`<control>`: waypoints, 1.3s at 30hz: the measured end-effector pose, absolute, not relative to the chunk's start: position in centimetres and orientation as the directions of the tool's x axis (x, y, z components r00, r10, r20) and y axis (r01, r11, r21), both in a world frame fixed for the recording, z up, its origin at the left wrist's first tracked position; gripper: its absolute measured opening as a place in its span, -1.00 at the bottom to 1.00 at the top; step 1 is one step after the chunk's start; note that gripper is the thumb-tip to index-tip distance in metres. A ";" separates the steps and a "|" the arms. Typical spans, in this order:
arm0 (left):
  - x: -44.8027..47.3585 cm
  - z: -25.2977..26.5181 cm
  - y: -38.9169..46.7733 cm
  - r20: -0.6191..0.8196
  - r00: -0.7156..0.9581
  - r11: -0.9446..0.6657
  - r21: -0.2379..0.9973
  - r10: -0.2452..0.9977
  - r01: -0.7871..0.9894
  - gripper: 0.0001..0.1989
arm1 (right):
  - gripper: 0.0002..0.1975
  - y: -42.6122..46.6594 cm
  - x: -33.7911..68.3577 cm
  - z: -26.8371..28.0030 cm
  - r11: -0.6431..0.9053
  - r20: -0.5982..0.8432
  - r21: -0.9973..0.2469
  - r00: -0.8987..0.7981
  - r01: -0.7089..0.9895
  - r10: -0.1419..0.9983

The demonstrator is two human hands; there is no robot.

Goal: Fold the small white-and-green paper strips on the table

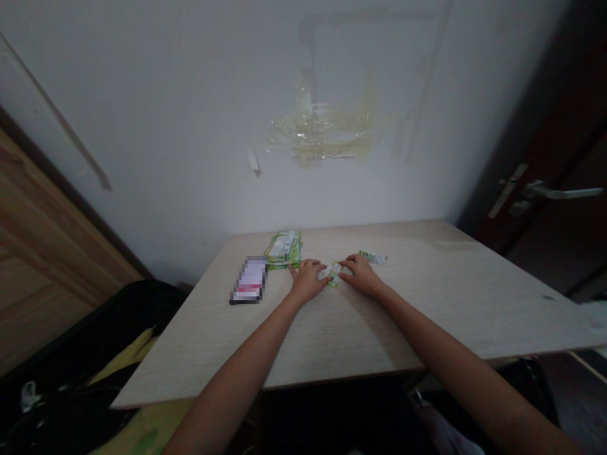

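Both my hands rest on a pale wooden table [427,316] near its far middle. My left hand [307,279] and my right hand [361,273] each pinch one end of a small green and white paper packet [332,273] lying flat between them. A stack of similar green and white packets [283,249] lies just behind my left hand. Another small green and white piece [373,257] lies just beyond my right hand.
A phone [249,280] lies face up on the table left of my left hand. The table butts against a white wall with old tape marks [322,136]. A dark door with a metal handle [552,191] stands at right. Dark bags [95,354] sit below left.
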State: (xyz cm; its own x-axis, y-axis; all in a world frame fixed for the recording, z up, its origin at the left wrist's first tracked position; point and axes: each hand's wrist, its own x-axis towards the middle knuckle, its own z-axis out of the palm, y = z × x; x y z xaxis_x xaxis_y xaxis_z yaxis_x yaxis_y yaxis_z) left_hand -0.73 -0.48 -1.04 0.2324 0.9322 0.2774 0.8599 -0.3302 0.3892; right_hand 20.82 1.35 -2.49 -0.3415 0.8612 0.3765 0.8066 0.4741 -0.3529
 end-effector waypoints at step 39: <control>-0.8 -0.1 -0.6 0.426 0.125 -0.371 0.564 0.896 0.738 -0.51 | -0.85 1.5 21.1 -1.5 0.468 0.544 -0.600 -0.098 0.649 0.833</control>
State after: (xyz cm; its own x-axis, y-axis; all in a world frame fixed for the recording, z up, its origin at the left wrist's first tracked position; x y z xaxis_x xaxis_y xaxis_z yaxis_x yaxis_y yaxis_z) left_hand -0.79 -0.59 -0.12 0.1250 0.8960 0.4261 0.7378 -0.3711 0.5639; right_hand 21.09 1.47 -1.50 -0.0975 0.8331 0.5445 0.6494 0.4679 -0.5995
